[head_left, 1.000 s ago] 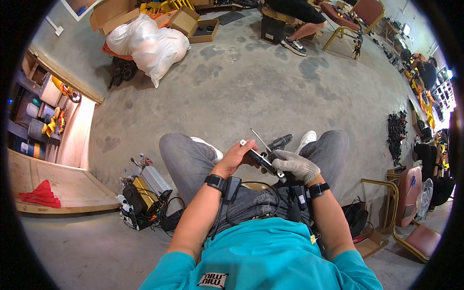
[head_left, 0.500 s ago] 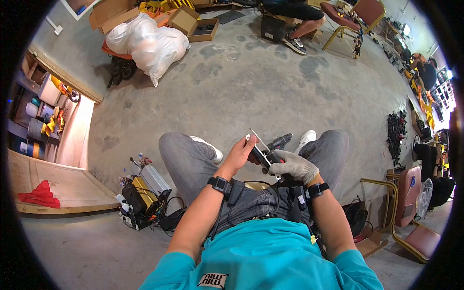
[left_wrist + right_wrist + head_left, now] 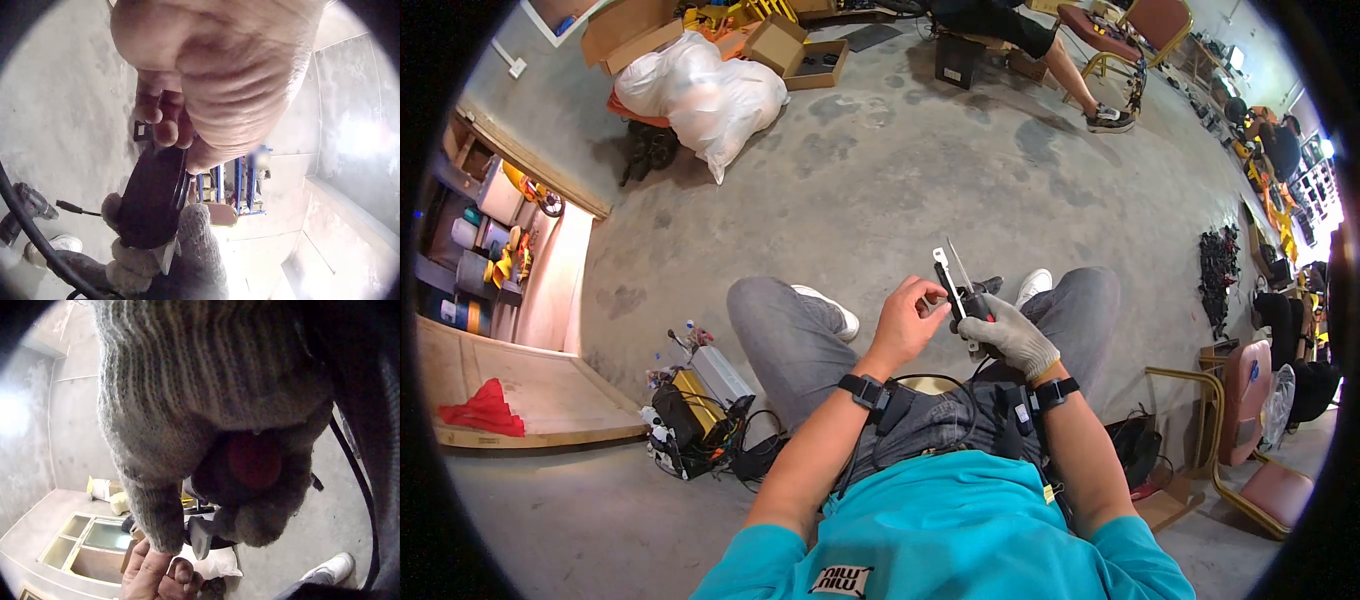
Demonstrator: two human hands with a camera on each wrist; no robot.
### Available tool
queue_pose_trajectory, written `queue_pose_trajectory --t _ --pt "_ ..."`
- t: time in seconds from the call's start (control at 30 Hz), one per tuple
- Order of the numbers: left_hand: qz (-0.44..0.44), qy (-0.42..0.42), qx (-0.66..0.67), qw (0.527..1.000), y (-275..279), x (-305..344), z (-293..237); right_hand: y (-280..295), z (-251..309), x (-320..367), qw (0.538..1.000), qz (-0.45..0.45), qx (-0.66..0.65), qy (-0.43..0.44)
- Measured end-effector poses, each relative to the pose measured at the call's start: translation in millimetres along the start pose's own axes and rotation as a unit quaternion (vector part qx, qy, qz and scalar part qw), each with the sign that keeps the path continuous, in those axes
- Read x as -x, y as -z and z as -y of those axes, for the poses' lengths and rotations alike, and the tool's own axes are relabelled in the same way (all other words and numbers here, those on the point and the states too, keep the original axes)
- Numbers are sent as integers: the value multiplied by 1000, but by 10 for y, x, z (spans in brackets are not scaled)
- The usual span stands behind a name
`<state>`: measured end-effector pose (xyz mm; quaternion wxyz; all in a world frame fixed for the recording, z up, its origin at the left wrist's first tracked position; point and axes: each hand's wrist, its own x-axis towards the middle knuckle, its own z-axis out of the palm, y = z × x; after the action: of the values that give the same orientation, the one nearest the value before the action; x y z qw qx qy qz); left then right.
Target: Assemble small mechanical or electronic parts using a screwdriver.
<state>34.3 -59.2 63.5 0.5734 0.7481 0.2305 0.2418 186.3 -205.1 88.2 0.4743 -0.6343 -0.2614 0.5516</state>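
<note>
So the black housing (image 3: 150, 200) with the metal strip (image 3: 949, 280) is up in the air between the knees, tilted steeply, and nothing but hands carries it. From my end it looks light and stiff; I'd guess smooth shell, so a bit slippery against knit, and the thin strip might bend if levered. I'd take it round the middle by its long edges, off the strip's end. My gloved right hand (image 3: 1018, 342) is clamped round the lower part, with a screwdriver (image 3: 958, 262) in the same grip. My bare left hand (image 3: 908, 325) has bent fingers at the upper edge; can't tell if they're pinching it or just near. Past that, there's a drill (image 3: 36, 203) and the concrete floor (image 3: 830, 210).
</note>
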Motion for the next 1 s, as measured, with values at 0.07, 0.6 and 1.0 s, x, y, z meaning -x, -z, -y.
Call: queue_pose_trajectory --t 0.07,0.6,1.0 --pt "13 -13 -25 1000 9 -17 -34 -3 14 12 1000 9 -1 -1" --pt "2 -10 -55 998 -62 -10 -17 -16 -24 -14 1000 -3 27 4" --pt "4 3 -46 999 -63 -19 -3 17 -89 -52 999 -5 34 2"
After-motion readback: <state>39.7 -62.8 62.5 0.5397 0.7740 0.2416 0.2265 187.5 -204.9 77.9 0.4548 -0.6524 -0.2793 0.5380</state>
